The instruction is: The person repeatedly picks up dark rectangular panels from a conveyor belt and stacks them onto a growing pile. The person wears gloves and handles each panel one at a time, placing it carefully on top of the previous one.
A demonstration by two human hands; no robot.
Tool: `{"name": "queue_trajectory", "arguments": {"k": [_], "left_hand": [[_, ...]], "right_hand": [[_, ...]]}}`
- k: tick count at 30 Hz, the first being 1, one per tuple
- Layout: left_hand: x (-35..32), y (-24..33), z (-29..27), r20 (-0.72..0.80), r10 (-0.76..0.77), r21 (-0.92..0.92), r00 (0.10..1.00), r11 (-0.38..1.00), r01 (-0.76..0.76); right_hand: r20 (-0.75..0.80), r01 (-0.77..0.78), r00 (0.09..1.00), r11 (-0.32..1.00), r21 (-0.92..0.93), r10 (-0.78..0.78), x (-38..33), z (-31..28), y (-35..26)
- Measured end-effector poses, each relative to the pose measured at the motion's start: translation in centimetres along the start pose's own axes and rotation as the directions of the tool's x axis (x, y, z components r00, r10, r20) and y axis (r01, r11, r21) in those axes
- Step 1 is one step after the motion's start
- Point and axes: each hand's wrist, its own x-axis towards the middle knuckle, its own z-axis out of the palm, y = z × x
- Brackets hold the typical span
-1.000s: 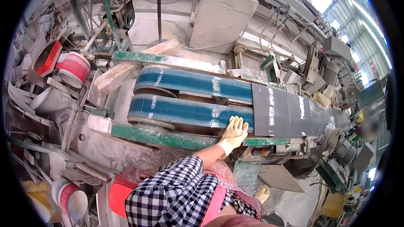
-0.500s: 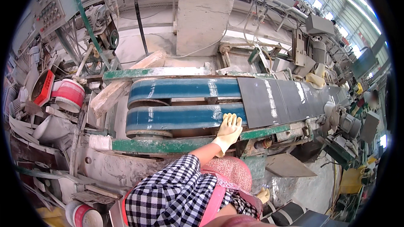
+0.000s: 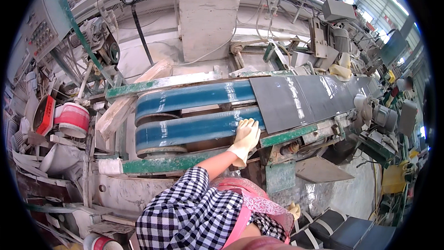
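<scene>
My left hand (image 3: 245, 140), in a cream rubber glove, reaches over the near green rail (image 3: 162, 164). Its loosely bent fingers rest on the near blue conveyor belt (image 3: 185, 132), apart from any grip. Just to the right lies the edge of a large grey tile (image 3: 280, 102); more grey tiles (image 3: 328, 93) follow it in a row along the conveyor. Low by my apron (image 3: 261, 201) is my right hand (image 3: 294, 210), also gloved. Only a small part of it shows, close to stacked dark tiles (image 3: 328, 224), and its fingers are mostly hidden.
A far blue belt (image 3: 194, 96) runs beside the near one, with a gap between them. Behind stand a pale block (image 3: 208, 28) and a motor (image 3: 341, 40). To the left are a red-and-white bucket (image 3: 73, 119), a wooden beam (image 3: 115, 115) and a control panel (image 3: 44, 32).
The view has shifted and tilted slightly. My left hand stays at the near belt by the tile edge, its fingers more bent. My right hand remains low beside the apron.
</scene>
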Motion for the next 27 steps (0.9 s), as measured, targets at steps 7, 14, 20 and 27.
{"name": "queue_trajectory", "arguments": {"k": [7,14,20,27], "left_hand": [[5.9,-1.3,1.8,-0.136,-0.127,0.13,0.983,0.981,0.145],[9.8,-2.8,4.9,-0.069,-0.319,0.135,0.945,0.936,0.326],[14.3,0.7,7.0,-0.033,-0.593,0.121,0.804,0.796,0.593],[17.2,-4.7,8.4,0.238,-0.889,0.007,0.391,0.404,0.915]], "right_hand": [[-0.026,-0.009,1.0,0.993,0.115,0.012,1.7,-2.5,1.8],[-0.094,-0.064,0.993,0.988,0.14,0.077,0.2,-5.4,1.1],[-0.279,-0.089,0.95,0.978,0.19,0.141,-4.1,-10.3,2.2],[-0.265,-0.12,0.955,0.991,0.059,0.132,-3.1,-14.8,5.9]]}}
